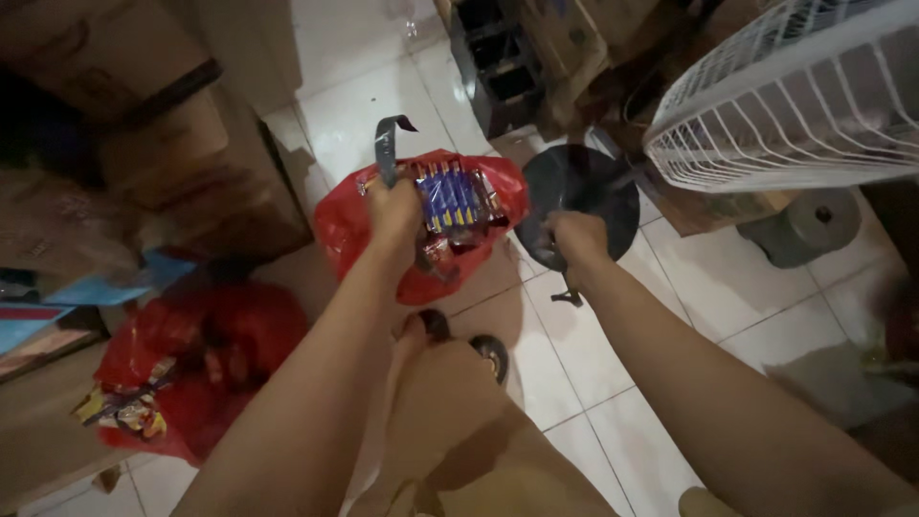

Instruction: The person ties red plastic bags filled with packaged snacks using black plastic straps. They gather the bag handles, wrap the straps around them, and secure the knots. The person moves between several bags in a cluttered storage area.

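Note:
My left hand [394, 209] grips the rim of a red plastic bag [345, 230] and a grey strip [387, 146] that sticks up above the fist. The bag hangs above the floor and holds several blue and red snack packets [450, 196]. To its right, my right hand [574, 239] is closed on a small dark tool [567, 295] whose tip pokes out below the fist. My knee and foot in a dark sandal [490, 352] show beneath the bag.
A second red bag [206, 359] with snack packets lies at the lower left beside cardboard boxes [172, 153]. A white wire fan guard [795, 96] fills the upper right, above a dark round fan base [584, 187]. White floor tiles [613, 383] lie below.

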